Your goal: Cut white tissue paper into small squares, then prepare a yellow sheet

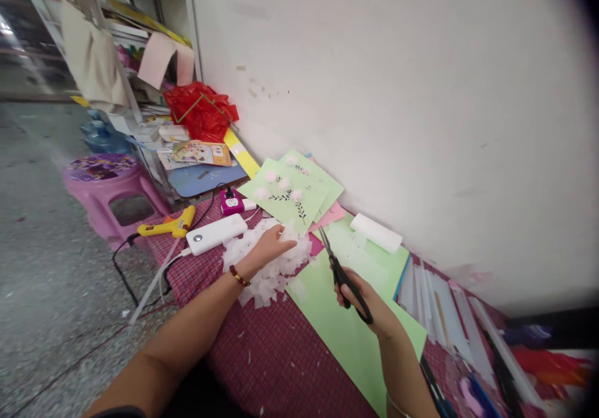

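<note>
**Black-handled scissors [344, 276] are pointing away over pale-green paper as white scraps are piling beside them**

A person's right hand [372, 302] is gripping the scissors by their handles, their slim blades standing nearly together and aiming toward the far side of the table. Beneath that hand, a large pale-green paper sheet [334, 327] is lying flat on a red plaid tablecloth [281, 362].

The left hand [266, 246], its wrist wearing a dark beaded bracelet [239, 276], is hanging over a loose heap of translucent white paper scraps [266, 287]. Its thumb and fingers are standing apart, with nothing visibly caught between them; the view is leaving unclear whether the fingertips are touching the heap.

Beyond both hands, a light-green card decorated with puffy pale-pink flowers and dark leafy sprigs [290, 201] is overlapping another green sheet. A white paper roll [377, 233] is resting near the wall, to the right of the card. Left of the scraps, a white rectangular power bank [219, 234] is lying beside a yellow glue gun [175, 223], while a magenta plug adapter [231, 202] is sitting just behind.
</note>
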`<state>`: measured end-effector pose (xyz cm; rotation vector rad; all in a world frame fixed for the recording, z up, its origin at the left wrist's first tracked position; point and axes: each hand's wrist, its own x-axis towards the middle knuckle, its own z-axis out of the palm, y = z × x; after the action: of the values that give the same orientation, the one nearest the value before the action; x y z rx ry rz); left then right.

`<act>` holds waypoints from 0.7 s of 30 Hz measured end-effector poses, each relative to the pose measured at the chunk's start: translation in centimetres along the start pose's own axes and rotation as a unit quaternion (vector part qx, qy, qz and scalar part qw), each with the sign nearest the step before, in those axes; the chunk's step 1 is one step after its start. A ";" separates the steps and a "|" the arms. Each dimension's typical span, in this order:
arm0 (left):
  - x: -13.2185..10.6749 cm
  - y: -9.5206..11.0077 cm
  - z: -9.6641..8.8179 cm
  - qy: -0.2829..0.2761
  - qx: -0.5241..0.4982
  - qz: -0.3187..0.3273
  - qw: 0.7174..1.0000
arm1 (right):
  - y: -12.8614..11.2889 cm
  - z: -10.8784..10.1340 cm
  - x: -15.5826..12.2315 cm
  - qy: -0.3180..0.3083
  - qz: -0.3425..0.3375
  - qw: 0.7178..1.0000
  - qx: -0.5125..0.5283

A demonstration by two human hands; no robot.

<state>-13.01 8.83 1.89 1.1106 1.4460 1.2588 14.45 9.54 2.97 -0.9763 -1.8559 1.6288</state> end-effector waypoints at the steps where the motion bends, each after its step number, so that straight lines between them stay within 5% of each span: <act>1: 0.1 -0.1 -0.2 -0.014 -0.033 -0.017 0.999 | 0.0 -0.2 -0.1 -0.024 0.001 1.000 -0.008; 8: 0.5 -0.6 -0.5 -0.096 -0.231 -0.099 0.963 | 0.4 0.1 -0.1 -0.114 -0.005 0.993 -0.040; 14: 0.1 -0.6 -0.2 -0.089 -0.290 -0.054 0.951 | 0.7 0.6 0.2 -0.148 -0.009 0.985 -0.087; 21: -0.5 -0.5 0.6 -0.101 -0.324 -0.017 0.941 | 0.5 1.7 0.5 -0.109 -0.013 0.993 -0.039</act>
<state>-12.40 8.37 1.34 0.7281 0.7956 1.4051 12.99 8.84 2.18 -0.8295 -2.0806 1.7181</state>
